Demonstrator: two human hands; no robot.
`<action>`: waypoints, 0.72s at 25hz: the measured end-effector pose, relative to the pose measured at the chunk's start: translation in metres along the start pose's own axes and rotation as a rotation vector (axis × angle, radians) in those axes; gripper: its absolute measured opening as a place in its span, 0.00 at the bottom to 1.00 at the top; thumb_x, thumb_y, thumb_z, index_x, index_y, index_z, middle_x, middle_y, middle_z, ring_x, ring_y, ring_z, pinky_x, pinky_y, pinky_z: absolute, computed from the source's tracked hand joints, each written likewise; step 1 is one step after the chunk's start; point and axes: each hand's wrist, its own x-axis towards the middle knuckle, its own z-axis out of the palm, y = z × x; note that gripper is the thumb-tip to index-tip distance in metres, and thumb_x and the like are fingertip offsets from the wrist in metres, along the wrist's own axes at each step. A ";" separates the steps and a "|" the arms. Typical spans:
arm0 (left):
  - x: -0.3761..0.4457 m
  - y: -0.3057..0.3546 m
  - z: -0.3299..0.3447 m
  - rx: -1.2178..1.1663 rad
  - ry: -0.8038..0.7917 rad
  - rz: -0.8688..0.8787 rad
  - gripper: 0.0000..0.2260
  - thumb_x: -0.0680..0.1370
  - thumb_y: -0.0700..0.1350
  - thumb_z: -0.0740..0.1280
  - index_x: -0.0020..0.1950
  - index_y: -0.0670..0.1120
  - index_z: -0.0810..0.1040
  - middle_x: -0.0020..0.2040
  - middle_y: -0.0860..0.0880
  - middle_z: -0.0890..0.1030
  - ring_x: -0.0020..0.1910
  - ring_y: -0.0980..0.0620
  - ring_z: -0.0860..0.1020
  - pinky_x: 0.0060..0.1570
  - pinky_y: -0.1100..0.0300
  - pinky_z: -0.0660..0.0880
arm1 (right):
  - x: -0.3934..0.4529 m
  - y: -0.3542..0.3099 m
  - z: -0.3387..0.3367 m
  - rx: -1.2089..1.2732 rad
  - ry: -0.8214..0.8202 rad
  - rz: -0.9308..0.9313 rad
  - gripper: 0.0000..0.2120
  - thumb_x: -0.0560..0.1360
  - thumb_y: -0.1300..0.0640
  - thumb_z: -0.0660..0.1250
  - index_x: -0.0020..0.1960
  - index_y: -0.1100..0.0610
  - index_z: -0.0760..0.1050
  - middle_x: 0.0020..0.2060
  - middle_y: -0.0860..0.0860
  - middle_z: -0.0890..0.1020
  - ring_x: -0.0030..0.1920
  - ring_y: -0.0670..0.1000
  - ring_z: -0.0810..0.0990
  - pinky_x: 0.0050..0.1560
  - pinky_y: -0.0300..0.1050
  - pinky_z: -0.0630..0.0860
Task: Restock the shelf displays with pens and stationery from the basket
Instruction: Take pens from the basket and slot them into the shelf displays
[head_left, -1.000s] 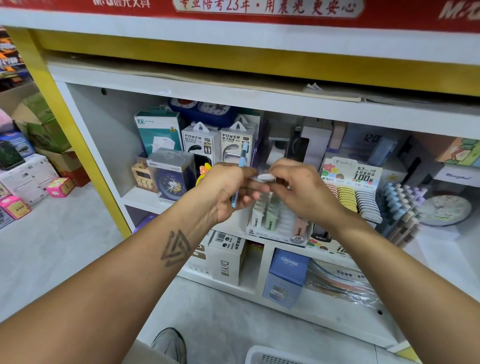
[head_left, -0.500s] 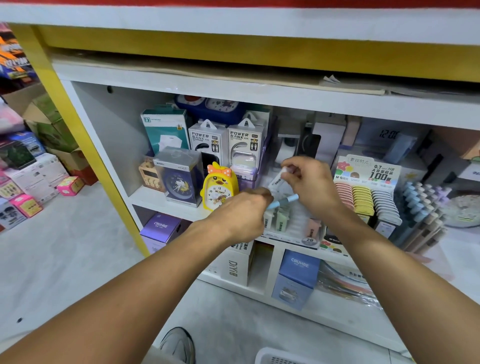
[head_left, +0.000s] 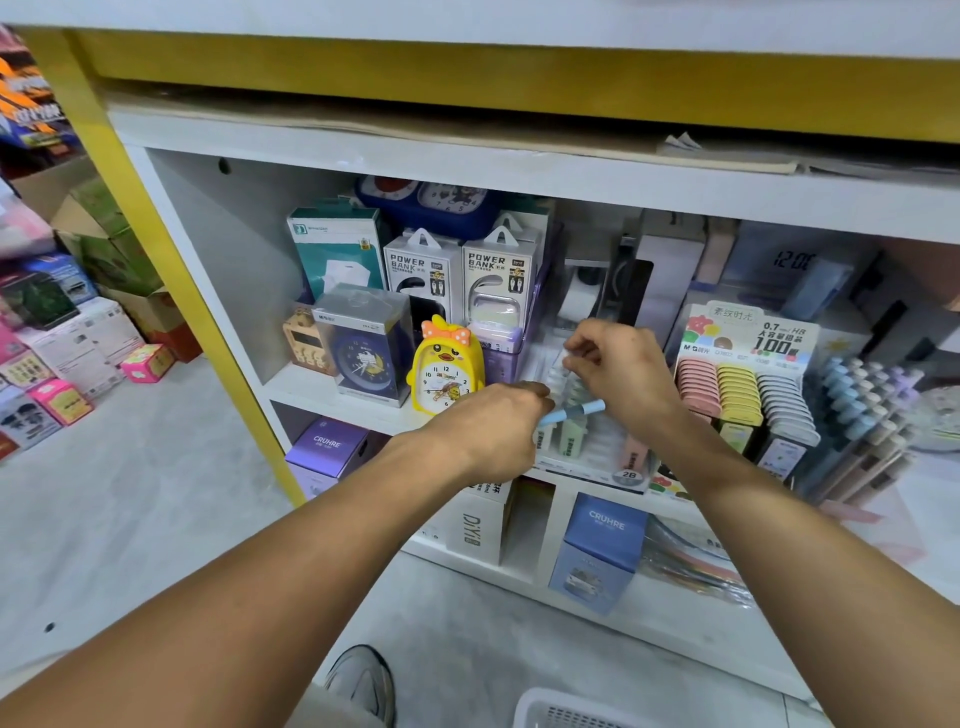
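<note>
My left hand (head_left: 493, 426) grips a light blue pen (head_left: 574, 414) that lies almost level, its tip pointing right under my right hand. My right hand (head_left: 618, 374) pinches a small pale stationery piece (head_left: 565, 358) over the clear tiered display tray (head_left: 597, 452) on the middle shelf. That tray holds a few pale green and pink lead cases in its slots. The rim of the white basket (head_left: 550, 712) shows at the bottom edge, by my shoe.
A yellow duck alarm clock (head_left: 447, 369) and a boxed blue clock (head_left: 363, 348) stand left of the tray. Power bank boxes (head_left: 457, 275) sit behind. To the right stand a 0.7 lead display (head_left: 743, 384) and a pastel pen rack (head_left: 857, 410). Boxes fill the lower shelf.
Both hands moved away from my face toward the display tray. The blue pen went from upright to nearly level. My right hand now pinches the small piece over the tray.
</note>
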 end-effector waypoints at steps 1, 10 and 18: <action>0.000 0.000 0.000 -0.004 -0.003 -0.002 0.20 0.75 0.35 0.60 0.66 0.44 0.75 0.67 0.46 0.74 0.61 0.42 0.76 0.55 0.47 0.76 | 0.000 0.001 0.000 -0.001 -0.005 -0.011 0.06 0.75 0.61 0.74 0.50 0.55 0.82 0.42 0.51 0.84 0.44 0.51 0.83 0.50 0.52 0.82; 0.003 0.001 -0.003 -0.067 -0.048 -0.084 0.18 0.75 0.36 0.60 0.65 0.45 0.73 0.64 0.45 0.77 0.57 0.42 0.77 0.53 0.47 0.77 | 0.002 -0.002 -0.006 -0.283 -0.244 -0.048 0.23 0.74 0.72 0.66 0.64 0.55 0.81 0.56 0.54 0.81 0.55 0.55 0.79 0.59 0.52 0.77; 0.003 0.024 -0.029 -0.336 0.192 -0.073 0.13 0.77 0.37 0.59 0.56 0.45 0.79 0.47 0.45 0.79 0.41 0.47 0.76 0.39 0.58 0.74 | -0.016 -0.030 -0.086 0.991 -0.292 0.344 0.14 0.80 0.55 0.67 0.56 0.67 0.81 0.39 0.60 0.83 0.32 0.52 0.79 0.30 0.39 0.74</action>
